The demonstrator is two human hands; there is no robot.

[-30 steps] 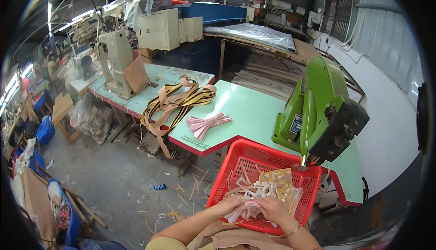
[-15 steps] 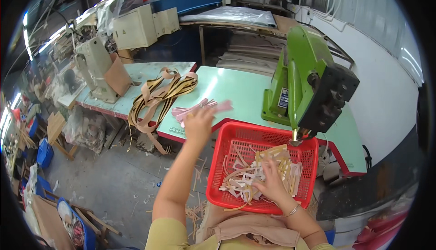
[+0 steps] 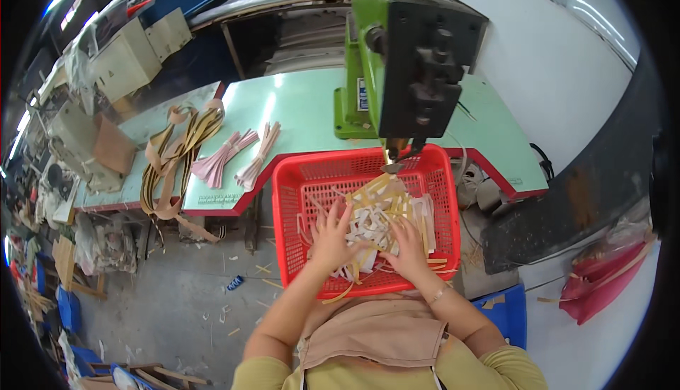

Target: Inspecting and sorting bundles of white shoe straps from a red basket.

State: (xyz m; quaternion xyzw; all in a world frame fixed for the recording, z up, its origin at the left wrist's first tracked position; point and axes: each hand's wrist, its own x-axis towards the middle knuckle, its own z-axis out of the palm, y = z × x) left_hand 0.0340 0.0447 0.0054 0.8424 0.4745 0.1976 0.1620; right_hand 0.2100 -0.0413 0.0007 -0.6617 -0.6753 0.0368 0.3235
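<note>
Bundles [image 3: 224, 156], two, are lying left of centre; left hand [image 3: 331, 241] and right hand [image 3: 406, 250], spread, gripping nothing visible, are touching flat strips [image 3: 370, 221] in one perforated red basket [image 3: 285, 202].

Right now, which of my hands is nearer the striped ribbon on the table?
Left. Your left hand is over the red basket, right of the striped ribbon; your right hand is farther right, over that basket.

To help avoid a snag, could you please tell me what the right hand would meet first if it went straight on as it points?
The right hand would most likely meet the pale strips heaped in the red basket; its fingertips seem close over them, though contact is hard to judge.
</note>
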